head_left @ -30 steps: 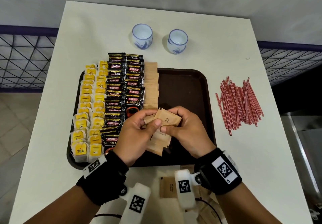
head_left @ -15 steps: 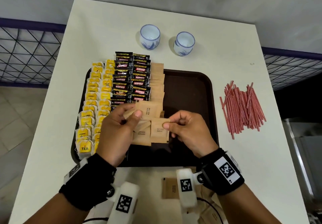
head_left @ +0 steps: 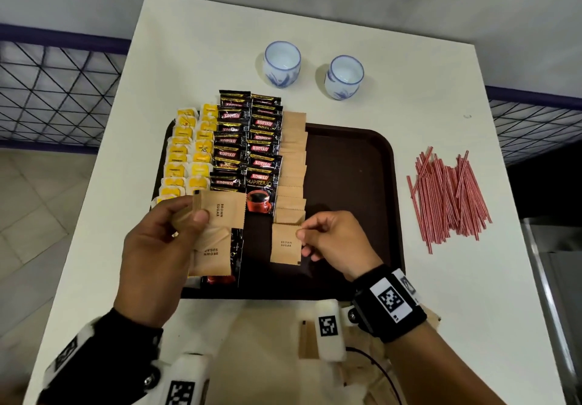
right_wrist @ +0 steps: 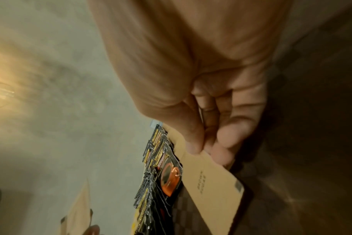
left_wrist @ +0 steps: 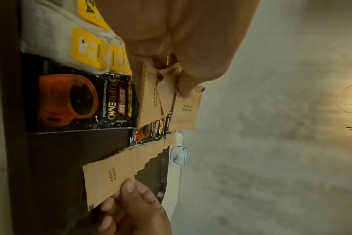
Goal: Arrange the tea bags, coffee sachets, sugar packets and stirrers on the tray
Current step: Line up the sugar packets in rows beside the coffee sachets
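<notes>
**A:** So, at that moment your right hand [head_left: 327,241] pinched one brown sugar packet [head_left: 285,244] by its edge, low over the tray [head_left: 349,159], at the near end of the sugar column [head_left: 293,165]. Your left hand [head_left: 157,241] was clenched round a small stack of sugar packets [head_left: 217,215], fanned out above the near coffee sachets [head_left: 248,140].

**B:** What worried you there?

**A:** You held that single packet only at one edge, between thumb and fingertip. It looked limp enough to swing, so I judged it could have landed crooked or nudged the packets already overlapped in the column.

**B:** And the left grip?

**A:** Your fan looked loose. A packet could have slipped out onto the sachets or the tea bags [head_left: 189,152] beneath and upset those neat rows.

**B:** Anything else?

**A:** The stirrers [head_left: 450,196] lay on the counter [head_left: 409,278], right of the tray and well apart from your hands, not yet placed. More packets showed at the near edge of the counter, partly hidden by your wrists.
</notes>
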Motion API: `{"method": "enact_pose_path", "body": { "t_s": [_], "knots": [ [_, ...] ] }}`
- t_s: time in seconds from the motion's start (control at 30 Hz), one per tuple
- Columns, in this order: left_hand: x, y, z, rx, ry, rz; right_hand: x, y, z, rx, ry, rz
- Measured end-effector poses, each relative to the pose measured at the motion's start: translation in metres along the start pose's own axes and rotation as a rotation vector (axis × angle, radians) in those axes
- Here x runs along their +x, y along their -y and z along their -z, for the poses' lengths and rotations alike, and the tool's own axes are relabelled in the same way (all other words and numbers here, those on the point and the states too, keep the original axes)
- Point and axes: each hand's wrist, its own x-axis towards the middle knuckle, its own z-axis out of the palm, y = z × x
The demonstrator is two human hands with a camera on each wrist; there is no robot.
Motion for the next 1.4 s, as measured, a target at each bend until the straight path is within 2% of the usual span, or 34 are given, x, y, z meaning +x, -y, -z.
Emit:
{"method": "enact_pose_path", "body": {
  "t_s": [0.27,0.47,0.6,0.67,0.77,0.87,1.0,1.13,1.23,1.3,1.4],
  "knots": [
    [-0.006,0.010,-0.006,0.038,0.016,0.026,0.001,-0.002,-0.002,-0.162,-0.081,0.030],
    [-0.010,0.008,-0.017,0.095,0.034,0.034,0.000,0.002,-0.002,-0.187,-0.127,0.038],
    [-0.010,0.003,-0.029,0.073,0.076,0.023,-0.003,0.006,0.001,-0.176,-0.201,0.108],
    [-0.009,0.003,-0.035,0.080,0.097,0.013,-0.009,0.011,0.004,-0.053,-0.150,0.152],
    [-0.008,0.005,-0.044,0.104,0.104,-0.002,-0.022,0.018,0.009,0.221,0.079,0.175],
    [-0.010,0.007,-0.053,0.095,0.106,-0.015,-0.031,0.018,0.009,0.273,0.158,0.223],
    [-0.013,0.010,-0.061,0.071,0.153,0.012,-0.031,0.012,0.001,0.320,0.049,0.241],
    [-0.017,0.011,-0.062,0.073,0.266,0.081,-0.031,0.013,0.002,0.435,-0.026,0.238],
    [-0.016,0.008,-0.054,0.118,0.267,0.061,-0.029,0.017,0.010,0.513,-0.090,0.264],
    [-0.013,0.006,-0.045,0.166,0.238,0.039,-0.026,0.019,0.022,0.470,-0.135,0.276],
    [-0.005,0.006,-0.027,0.165,0.172,0.020,-0.023,0.018,0.033,0.205,-0.115,0.285]
  ]
}}
